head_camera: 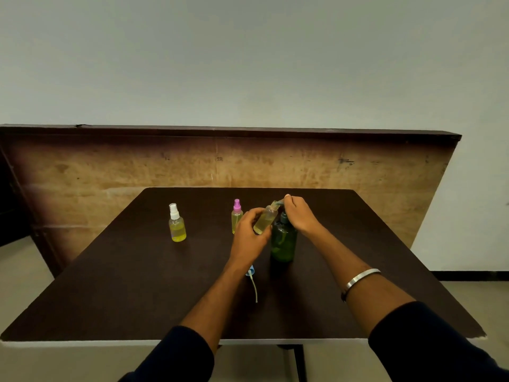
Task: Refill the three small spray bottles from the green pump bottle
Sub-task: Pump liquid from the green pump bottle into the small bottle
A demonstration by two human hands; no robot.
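The uncapped spray bottle [265,219], clear plastic and cylindrical, holds yellow liquid; no label is legible. Its long axis tilts, neck up toward the right fingers. The left hand [248,238] grips its body with curled fingers. The right hand [298,213] presses the pump head of the green pump bottle [283,242], translucent and upright below it, spout at the neck.
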